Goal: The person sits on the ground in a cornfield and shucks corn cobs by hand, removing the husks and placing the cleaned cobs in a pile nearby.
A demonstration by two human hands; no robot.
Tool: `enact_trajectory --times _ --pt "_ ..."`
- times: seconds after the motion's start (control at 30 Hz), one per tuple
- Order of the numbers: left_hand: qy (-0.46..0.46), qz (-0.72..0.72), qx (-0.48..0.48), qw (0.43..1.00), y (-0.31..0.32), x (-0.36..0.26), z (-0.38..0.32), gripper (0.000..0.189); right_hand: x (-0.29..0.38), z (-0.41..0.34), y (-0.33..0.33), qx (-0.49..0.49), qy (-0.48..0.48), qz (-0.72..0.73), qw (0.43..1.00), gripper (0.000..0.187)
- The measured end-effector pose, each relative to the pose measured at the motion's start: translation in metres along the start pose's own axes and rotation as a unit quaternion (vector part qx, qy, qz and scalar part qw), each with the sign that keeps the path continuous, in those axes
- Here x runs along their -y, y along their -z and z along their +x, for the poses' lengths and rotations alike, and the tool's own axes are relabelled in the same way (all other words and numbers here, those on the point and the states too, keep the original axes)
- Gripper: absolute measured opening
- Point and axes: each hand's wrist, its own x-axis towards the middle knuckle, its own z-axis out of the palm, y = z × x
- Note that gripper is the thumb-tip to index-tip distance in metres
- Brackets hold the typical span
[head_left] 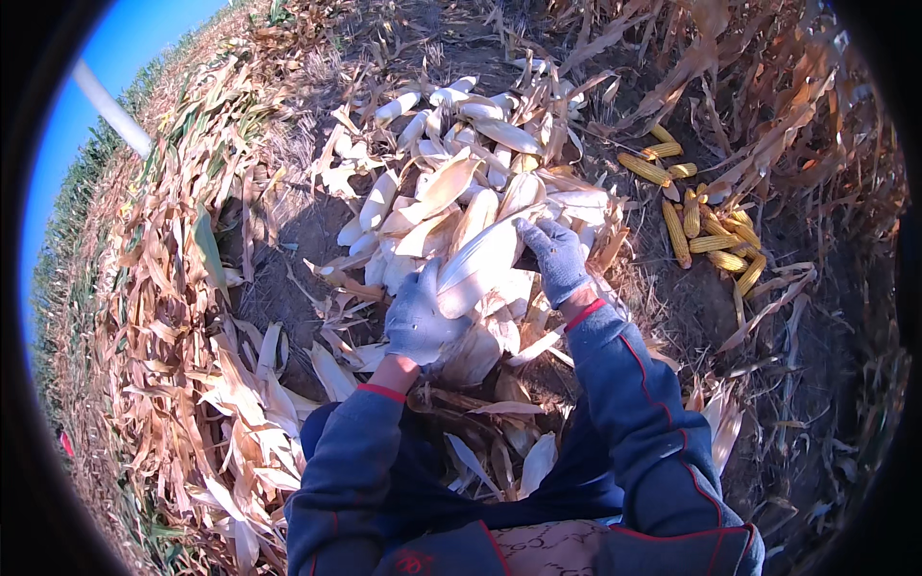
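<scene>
An ear of corn in pale dry husk [479, 268] lies slanted between my two gloved hands. My left hand [423, 317], in a grey work glove, grips its lower end. At the upper tip, the fingers of my right hand [555, 255] pinch the husk; its glove matches. Just beyond and beneath them spreads a heap of unhusked corn ears [497, 133], mixed with loose husk leaves. Off to the right, a small pile of bare yellow corn cobs [714, 243] rests on the soil, with several more yellow ears [643, 169] just behind it.
Dry corn stalks and leaves [166, 288] cover the ground at left. More dry stalks [785, 108] stand or lean at the upper right. Loose husks [539, 464] lie between my legs. A pale pole [112, 108] shows at the upper left.
</scene>
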Motion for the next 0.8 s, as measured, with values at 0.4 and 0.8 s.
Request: enact_trajectory --times 0.4,0.8 --pt "-0.027 0.137 -0.071 0.988 -0.025 -0.015 -0.006 0.065 -0.013 0.008 -0.002 -0.131 0.169 -0.165 0.963 0.02" --pt "0.201 -0.53 -0.071 0.821 -0.05 -0.009 0.014 0.059 -0.026 -0.01 -0.034 -0.038 -0.076 0.338 0.937 0.014"
